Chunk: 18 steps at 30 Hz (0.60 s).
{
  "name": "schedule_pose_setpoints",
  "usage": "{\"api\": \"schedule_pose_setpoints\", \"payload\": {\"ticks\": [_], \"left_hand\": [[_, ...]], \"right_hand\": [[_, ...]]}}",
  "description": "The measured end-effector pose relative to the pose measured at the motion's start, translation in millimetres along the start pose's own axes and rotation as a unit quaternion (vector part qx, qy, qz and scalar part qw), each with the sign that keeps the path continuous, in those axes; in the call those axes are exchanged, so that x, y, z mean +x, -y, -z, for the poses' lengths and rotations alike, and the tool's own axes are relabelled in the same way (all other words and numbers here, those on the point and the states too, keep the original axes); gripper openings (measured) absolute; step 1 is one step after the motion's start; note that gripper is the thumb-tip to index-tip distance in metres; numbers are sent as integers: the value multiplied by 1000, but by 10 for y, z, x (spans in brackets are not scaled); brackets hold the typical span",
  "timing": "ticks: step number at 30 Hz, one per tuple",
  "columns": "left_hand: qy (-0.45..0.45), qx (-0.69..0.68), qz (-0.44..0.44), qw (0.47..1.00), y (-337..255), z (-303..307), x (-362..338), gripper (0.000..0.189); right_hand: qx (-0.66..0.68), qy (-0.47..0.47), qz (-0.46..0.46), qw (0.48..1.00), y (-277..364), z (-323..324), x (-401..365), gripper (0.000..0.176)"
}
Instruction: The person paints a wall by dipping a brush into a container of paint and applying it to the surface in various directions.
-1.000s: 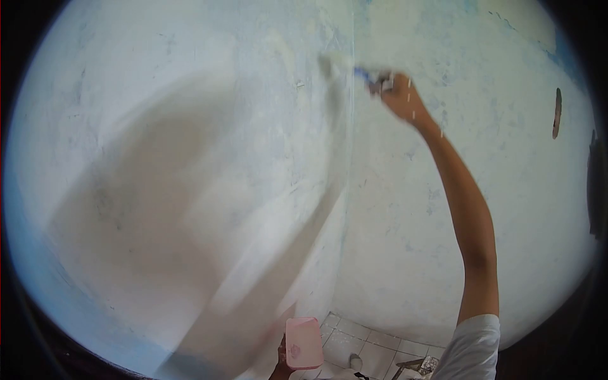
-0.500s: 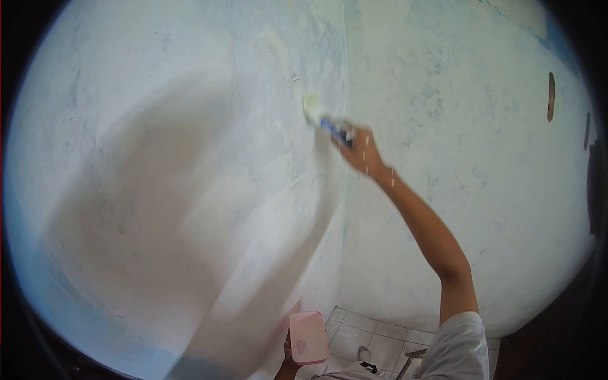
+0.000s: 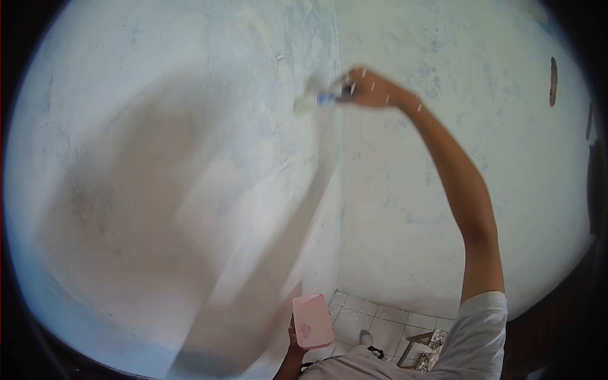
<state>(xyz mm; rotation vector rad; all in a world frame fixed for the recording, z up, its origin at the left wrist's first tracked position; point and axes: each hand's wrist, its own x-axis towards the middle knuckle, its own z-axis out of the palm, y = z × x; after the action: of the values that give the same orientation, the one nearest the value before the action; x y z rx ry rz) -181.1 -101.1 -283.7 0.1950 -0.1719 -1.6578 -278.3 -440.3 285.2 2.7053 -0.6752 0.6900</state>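
Note:
My right hand (image 3: 366,87), raised near the corner of the room, is closed around the handle of a paintbrush (image 3: 324,99). Motion blurs the brush; its pale bristles point left and lie against the left wall (image 3: 253,145) in this view. White specks dot the hand and wrist. Low down, my left hand (image 3: 294,334) grips a pink rectangular container (image 3: 313,322) by its left side. A pinkish-white layer with a darker patch shows inside the container.
The right wall (image 3: 411,209) meets the left one at a vertical corner, both patchy white over blue. White floor tiles (image 3: 354,320) lie below, with a wooden stool-like frame (image 3: 415,348) near my body. A dark slot (image 3: 553,82) marks the right wall.
The brush has swung from pointing up-left to pointing left and slightly down, as my right hand and forearm rose. The container sits slightly higher and further right in view.

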Motion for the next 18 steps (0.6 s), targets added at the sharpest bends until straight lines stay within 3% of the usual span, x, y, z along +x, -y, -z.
{"api": "schedule_pose_setpoints", "payload": {"ticks": [1, 2, 5, 8, 10, 12, 13, 15, 17, 18], "left_hand": [[-5, 0, -4, 1000, 7, -32, 2, 94], [4, -19, -5, 1000, 26, -35, -3, 93], [7, -31, -21, 999, 86, -7, -2, 91], [-9, -26, -33, 999, 159, 25, -24, 90], [-20, -31, -34, 999, 168, 31, -20, 90], [-21, 0, -40, 999, 156, 46, -10, 90], [-22, -1, -44, 999, 158, -96, -20, 90], [56, -65, -38, 996, 138, -497, -30, 89], [56, -64, -36, 996, 92, -542, 75, 88], [56, -63, -36, 996, 67, -490, 103, 88]], "right_hand": [[8, -81, -46, 996, 117, 263, 20, 46], [54, -147, 19, 988, -59, 352, 108, 43], [129, -266, -31, 955, -81, 350, 125, 35], [182, -249, -52, 950, -35, -579, -168, 29], [279, -227, -105, 927, 335, -1283, -670, 27], [322, -269, -54, 906, 707, -1984, -1218, 33], [403, -183, -98, 891, 850, -2212, -1539, 35], [391, -128, -81, 908, 1018, -2667, -2030, 36], [428, -109, -84, 893, 986, -2845, -2329, 37], [400, 13, -73, 913, 912, -2893, -2429, 36]]}}
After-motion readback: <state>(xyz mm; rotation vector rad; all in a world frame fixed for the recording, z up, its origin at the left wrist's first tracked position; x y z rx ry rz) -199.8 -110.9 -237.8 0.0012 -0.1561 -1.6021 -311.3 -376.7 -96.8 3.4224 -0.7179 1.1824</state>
